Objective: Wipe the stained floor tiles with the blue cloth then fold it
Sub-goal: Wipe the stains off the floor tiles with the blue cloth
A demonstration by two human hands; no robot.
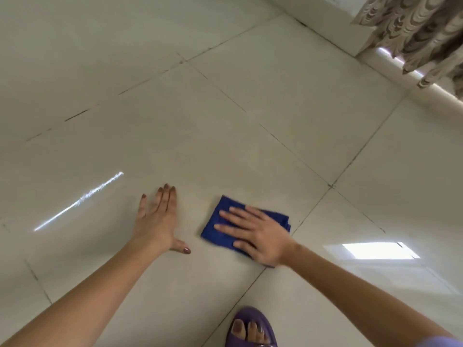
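Head view: my right hand [260, 236], fingers spread, presses the blue cloth [223, 221] flat for wiping; left hand [157, 219], fingers together, braces on the floor tiles [200, 136].

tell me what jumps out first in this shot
The blue cloth stands out on the pale floor, pressed flat under the right hand. The left hand lies spread on the tile beside it. A purple sandal shows at the bottom edge.

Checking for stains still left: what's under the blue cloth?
The cloth lies flat on a pale floor tile, with the right hand pressed open on top. The tile beneath it is covered, so any stain there cannot be seen.
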